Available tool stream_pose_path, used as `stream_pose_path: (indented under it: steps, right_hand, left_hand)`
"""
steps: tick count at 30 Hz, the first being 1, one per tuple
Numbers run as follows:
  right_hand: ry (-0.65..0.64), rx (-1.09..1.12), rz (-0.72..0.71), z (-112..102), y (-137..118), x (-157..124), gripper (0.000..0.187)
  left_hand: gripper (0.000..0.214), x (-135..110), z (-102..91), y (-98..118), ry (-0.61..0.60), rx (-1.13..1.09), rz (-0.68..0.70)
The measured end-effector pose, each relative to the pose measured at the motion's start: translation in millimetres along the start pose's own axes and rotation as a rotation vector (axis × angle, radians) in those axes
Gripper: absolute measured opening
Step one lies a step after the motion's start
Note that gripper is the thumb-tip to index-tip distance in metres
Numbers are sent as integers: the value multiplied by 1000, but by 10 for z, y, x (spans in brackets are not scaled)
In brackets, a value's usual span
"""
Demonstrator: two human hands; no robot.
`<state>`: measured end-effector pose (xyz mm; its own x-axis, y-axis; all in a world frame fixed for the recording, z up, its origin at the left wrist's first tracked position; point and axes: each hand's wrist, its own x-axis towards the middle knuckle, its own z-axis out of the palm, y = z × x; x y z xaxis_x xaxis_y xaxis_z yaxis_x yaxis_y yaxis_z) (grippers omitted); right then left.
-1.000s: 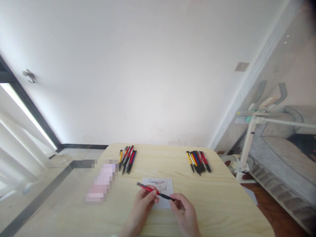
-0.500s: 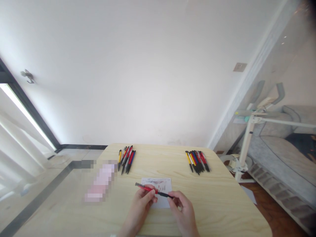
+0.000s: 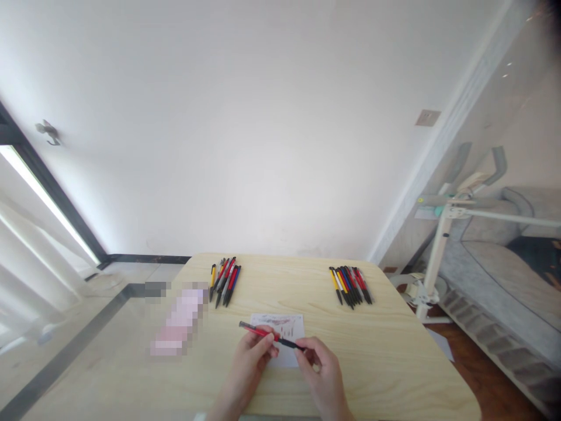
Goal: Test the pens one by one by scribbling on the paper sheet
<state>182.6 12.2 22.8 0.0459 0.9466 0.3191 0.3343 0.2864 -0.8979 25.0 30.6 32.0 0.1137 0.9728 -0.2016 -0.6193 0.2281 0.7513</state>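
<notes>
A red pen [image 3: 259,331] with a black grip is held across both hands above a sheet of white paper [image 3: 284,358] with scribbled marks. My left hand [image 3: 250,359] is closed round its red barrel. With thumb and fingertips, my right hand [image 3: 322,365] pinches the black tip end; the very tip is hidden by the fingers. Beyond the hands, one bunch of pens [image 3: 225,283] lies at the back left of the table, and a second bunch of pens [image 3: 349,286] lies at the back right.
The light wooden table [image 3: 385,356] has rounded corners and stands by a white wall [image 3: 280,146]. A pixelated pink patch [image 3: 179,324] covers the left side. To the right are a white exercise machine [image 3: 438,251] and a grey sofa [image 3: 495,257].
Both hands and the pen stay almost in place. The view has shifted very slightly, and the grip on the pen looks the same.
</notes>
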Motion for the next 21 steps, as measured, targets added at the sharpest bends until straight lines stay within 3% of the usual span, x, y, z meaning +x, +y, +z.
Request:
stream_pose_path:
  steps: [21]
  right_hand:
    - [-26,-8,-24,11,-21,18,13]
  left_hand:
    - [13,13,-23,-12,3,-14,-10]
